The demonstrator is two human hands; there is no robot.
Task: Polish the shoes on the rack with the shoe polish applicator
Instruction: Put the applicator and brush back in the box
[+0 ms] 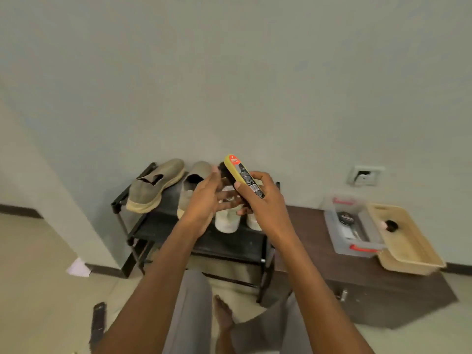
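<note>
Against the pale wall, above the rack [163, 227], your right hand [263, 198] grips the applicator [242, 175] mid-body, top angled up-left; your left hand [207, 200] hovers beside it, fingers relaxed.

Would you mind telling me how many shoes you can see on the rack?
4. Two olive slip-ons sit on the rack's left side; two white shoes sit on its right, partly behind the hands. Lower shelves are mostly hidden, so more may exist.

The yellow shoe polish applicator [242, 176] I hold carries a red brand patch, a black panel of print and a barcode, all too blurred to read.
</note>
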